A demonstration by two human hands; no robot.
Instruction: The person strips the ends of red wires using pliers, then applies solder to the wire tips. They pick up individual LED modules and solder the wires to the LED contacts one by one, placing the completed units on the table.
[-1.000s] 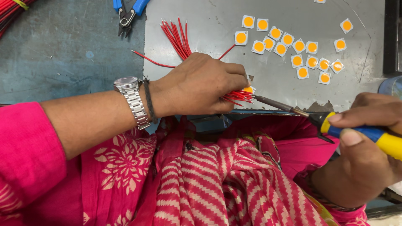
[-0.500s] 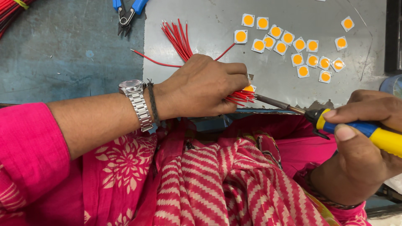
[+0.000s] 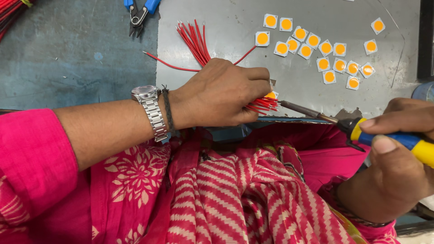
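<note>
Nearest me: my lap, covered in pink floral cloth and a red-and-white zigzag striped scarf. My pink sleeve ends partway down the left forearm.

My right hand is at the lower right, fingers curled tight around the yellow-and-blue handle of a soldering iron, thumb laid along the top. The iron's metal shaft runs up-left; its tip sits at the ends of the red wires under my left hand.

My left hand lies across the near edge of the work plate, fingers pressed together and pinching a bundle of red wires. A small square chip with a yellow centre shows just at my fingertips, touching the wire ends. A steel wristwatch and a dark cord band sit on that wrist.

Surface: a grey metal plate, scratched and dull, lying on a worn blue-grey bench top. The far ends of the wire bundle fan out behind my hand on the plate.

Farther: a loose scatter of square yellow-centred chips on the plate's right half, well apart from my hand. At the far edge, blue-handled cutters on the bench; more red wires in the far left corner.
</note>
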